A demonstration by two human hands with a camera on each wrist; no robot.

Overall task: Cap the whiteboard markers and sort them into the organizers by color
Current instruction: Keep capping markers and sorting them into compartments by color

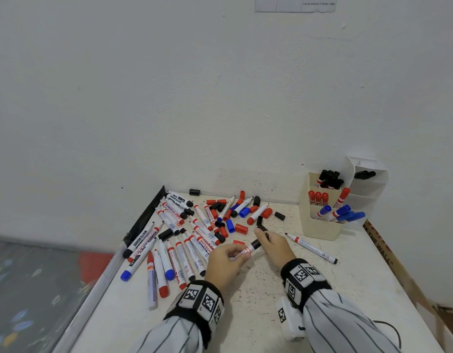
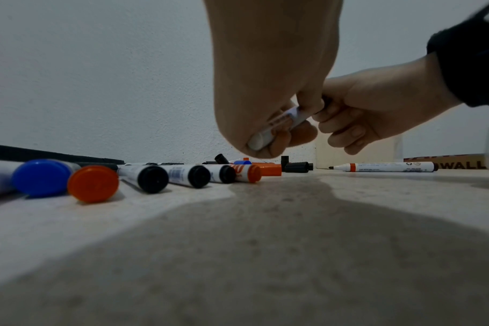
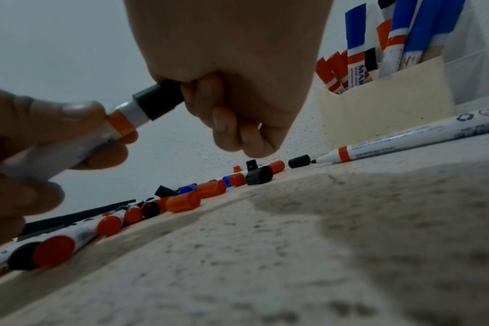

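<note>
Capping under way: black cap (image 1: 256, 244) on the marker (image 1: 242, 253), held just above the table (image 1: 347, 289).
Left hand (image 1: 226, 261) is curled round the barrel, right hand (image 1: 272, 244) pinches the cap at its nose, and the risk, to my eye, is a mismatch: the barrel wears an orange-red band, so a black cap could send it to the wrong slot of the cream organizer (image 1: 319, 225), where black, red and blue already stand apart. A half-seated cap could also pop off when dropped in. An elbow could roll the loose caps (image 1: 242, 228) and the uncapped marker (image 1: 312, 248) lying by the right hand; its bare tip could mark the top. Around them: a speckled pale tabletop, the pile of markers (image 1: 184, 235) to the left, a plain white wall behind, and a printed board along the right edge.
</note>
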